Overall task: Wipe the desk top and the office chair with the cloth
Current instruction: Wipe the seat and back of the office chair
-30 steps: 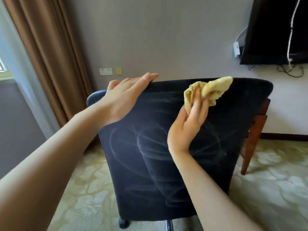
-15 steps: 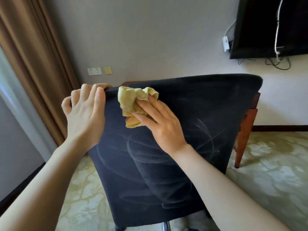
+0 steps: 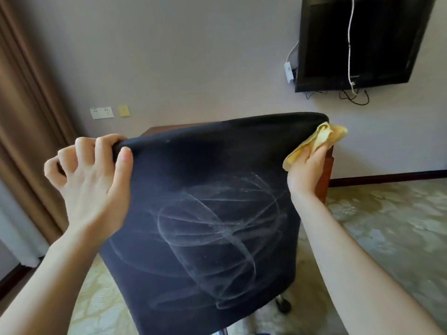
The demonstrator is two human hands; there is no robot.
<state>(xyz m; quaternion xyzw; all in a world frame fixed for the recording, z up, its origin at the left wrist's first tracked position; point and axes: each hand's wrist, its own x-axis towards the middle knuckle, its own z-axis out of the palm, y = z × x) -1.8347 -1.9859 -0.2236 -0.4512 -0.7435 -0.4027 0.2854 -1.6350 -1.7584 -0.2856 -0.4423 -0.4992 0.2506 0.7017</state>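
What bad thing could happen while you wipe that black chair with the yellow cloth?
The chair has a wheel, so it might roll or swing if the left hand slips off its top corner.
The right hand holds the cloth at the chair's edge, close to the wooden desk, so it might bump the desk.
The pale streaks might get missed.
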